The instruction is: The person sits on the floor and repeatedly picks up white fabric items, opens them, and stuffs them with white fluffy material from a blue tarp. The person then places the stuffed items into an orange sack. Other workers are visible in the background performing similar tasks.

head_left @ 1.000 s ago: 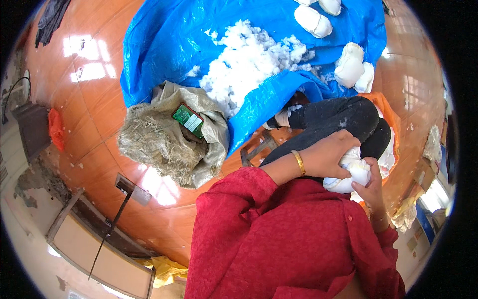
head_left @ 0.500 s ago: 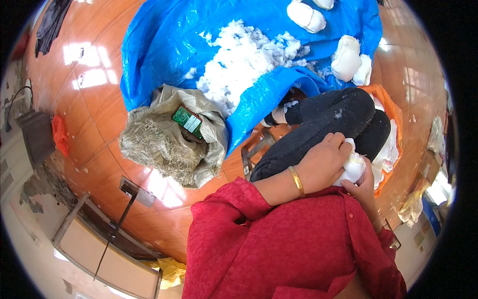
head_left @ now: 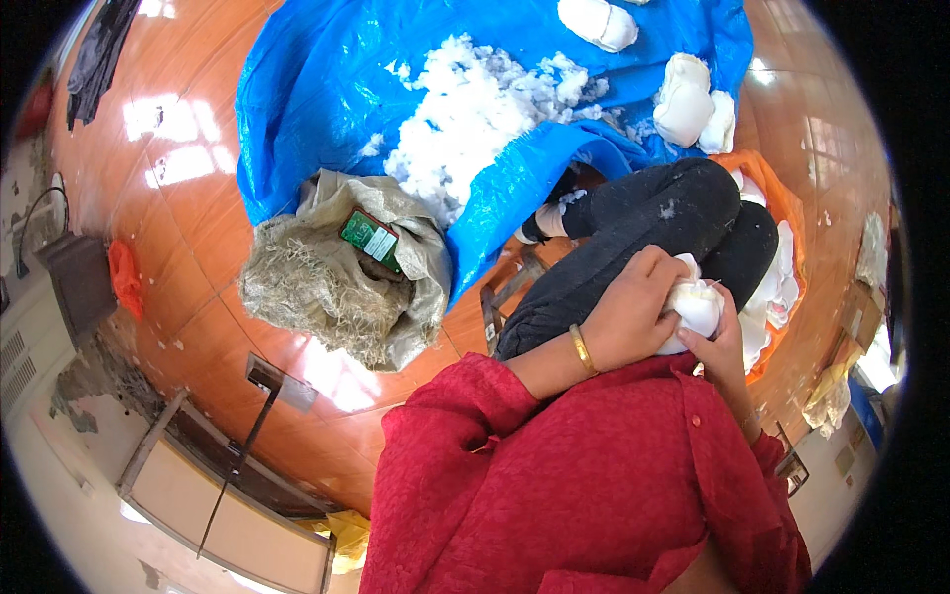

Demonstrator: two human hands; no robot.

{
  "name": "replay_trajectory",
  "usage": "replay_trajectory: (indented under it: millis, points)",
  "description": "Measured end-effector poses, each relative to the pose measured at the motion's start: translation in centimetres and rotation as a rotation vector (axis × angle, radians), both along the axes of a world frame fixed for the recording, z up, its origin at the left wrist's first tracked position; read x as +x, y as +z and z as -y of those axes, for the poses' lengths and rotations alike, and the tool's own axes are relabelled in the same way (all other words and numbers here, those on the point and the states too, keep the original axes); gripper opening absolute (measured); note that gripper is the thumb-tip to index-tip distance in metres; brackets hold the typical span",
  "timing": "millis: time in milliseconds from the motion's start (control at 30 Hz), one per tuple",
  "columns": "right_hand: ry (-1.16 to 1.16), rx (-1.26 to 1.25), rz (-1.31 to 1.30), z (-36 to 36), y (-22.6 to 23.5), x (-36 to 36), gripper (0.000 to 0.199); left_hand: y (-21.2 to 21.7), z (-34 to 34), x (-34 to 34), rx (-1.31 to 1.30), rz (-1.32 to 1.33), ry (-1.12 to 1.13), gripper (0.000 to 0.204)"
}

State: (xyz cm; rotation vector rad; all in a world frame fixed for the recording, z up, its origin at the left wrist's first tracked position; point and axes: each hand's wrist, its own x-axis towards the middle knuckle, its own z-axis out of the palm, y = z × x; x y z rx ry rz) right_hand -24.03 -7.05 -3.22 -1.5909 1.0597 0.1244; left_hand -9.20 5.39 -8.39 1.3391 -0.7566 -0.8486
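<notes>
Over my lap, both hands grip a small white stuffed cloth piece [head_left: 695, 307]. My left hand [head_left: 635, 302], with a gold bangle at its wrist, is closed round its left side. From the right, my right hand [head_left: 722, 346] pinches the piece with thumb and fingers; part of the cloth is hidden by the hands. Beyond my knees, a heap of loose white stuffing [head_left: 475, 109] lies on a blue plastic sheet [head_left: 317, 89]. Plump white stuffed pieces [head_left: 683, 101] rest on the sheet's right side.
A frayed woven sack [head_left: 327, 287] stands left of my legs, with a phone-like device [head_left: 370, 240] on it. An orange bag [head_left: 782, 193] holding white cloth pieces is at my right. A wooden-framed panel [head_left: 228, 495] sits at the lower left, on an orange tiled floor [head_left: 188, 247].
My left hand has shifted slightly up and left on the white stuffed piece, and its fingers have bent. The right hand keeps its grip. The whole view has shifted a little.
</notes>
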Motion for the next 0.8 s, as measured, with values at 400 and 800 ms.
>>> replay_trajectory:
  millis: [400,800]
  points:
    - [-0.133,0.084,-0.028,0.2,-0.8,-0.3,0.077,-0.2,0.0,-0.2,0.212,-0.217,-0.002,0.036]
    - [0.008,-0.063,0.004,-0.3,-0.5,0.6,0.042,-0.1,0.5,-1.4,0.138,-0.239,0.052,0.026]
